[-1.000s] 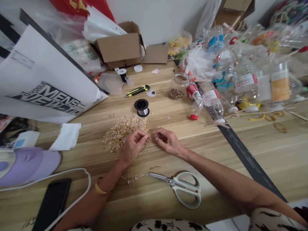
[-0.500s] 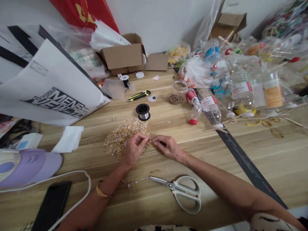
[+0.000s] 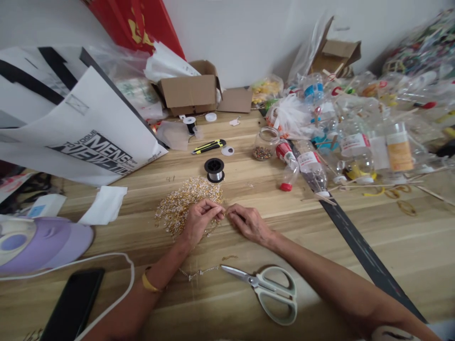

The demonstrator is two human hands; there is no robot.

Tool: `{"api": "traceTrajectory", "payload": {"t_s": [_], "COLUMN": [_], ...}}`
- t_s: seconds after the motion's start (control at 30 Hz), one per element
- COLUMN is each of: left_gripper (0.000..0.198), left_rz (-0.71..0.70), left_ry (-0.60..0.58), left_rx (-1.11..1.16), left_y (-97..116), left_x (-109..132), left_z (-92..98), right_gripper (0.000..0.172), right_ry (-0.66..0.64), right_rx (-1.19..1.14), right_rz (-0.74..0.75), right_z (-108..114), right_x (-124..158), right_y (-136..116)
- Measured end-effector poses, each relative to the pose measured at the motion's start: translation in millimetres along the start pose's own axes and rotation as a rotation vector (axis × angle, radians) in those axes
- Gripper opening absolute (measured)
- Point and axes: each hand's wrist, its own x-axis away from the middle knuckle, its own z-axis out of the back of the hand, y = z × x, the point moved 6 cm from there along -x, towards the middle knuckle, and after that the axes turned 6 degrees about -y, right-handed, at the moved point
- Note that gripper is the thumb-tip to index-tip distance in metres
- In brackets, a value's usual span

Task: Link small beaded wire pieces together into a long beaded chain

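A heap of small gold and silver beaded pieces (image 3: 179, 201) lies on the wooden table (image 3: 391, 232). My left hand (image 3: 199, 222) rests on its right edge, fingers pinched on one small gold piece. My right hand (image 3: 249, 222) meets it fingertip to fingertip, also pinched on that piece. A short beaded strand (image 3: 198, 272) lies near my left wrist, beside pale green scissors (image 3: 270, 286). A black spool of clear thread (image 3: 214, 169) stands just behind the heap.
A white printed bag (image 3: 81, 137) lies at left, with a purple cap (image 3: 42, 241), a white cable and a black phone (image 3: 73, 308) in front. A cardboard box (image 3: 190, 92), a yellow utility knife (image 3: 208, 146), a bead jar (image 3: 265, 143) and several plastic bottles (image 3: 313, 163) crowd the back and right.
My two hands have come together until the fingertips touch over the small piece. The camera has tilted slightly, shifting the scene down in the picture.
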Motion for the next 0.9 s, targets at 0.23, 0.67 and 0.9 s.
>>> {"api": "traceTrajectory", "payload": {"t_s": [0.23, 0.67, 0.9], "left_gripper": [0.013, 0.015, 0.015], "left_rz": [0.019, 0.035, 0.036], "left_ry": [-0.031, -0.065, -0.069], "left_rx": [-0.001, -0.001, 0.017], "left_y": [-1.2, 2.3, 0.1], "left_x": [-1.5, -1.9, -2.1], "left_z": [-0.3, 1.7, 2.6], "right_gripper": [0.017, 0.016, 0.017], "right_ry": [0.001, 0.017, 0.012], "right_rx": [0.121, 0.168, 0.151], "right_rz": [0.003, 0.002, -0.04], "right_z": [-1.8, -2.8, -1.4], "right_x": [1.0, 1.1, 0.5], "right_y": [1.5, 6.1, 5.8]}}
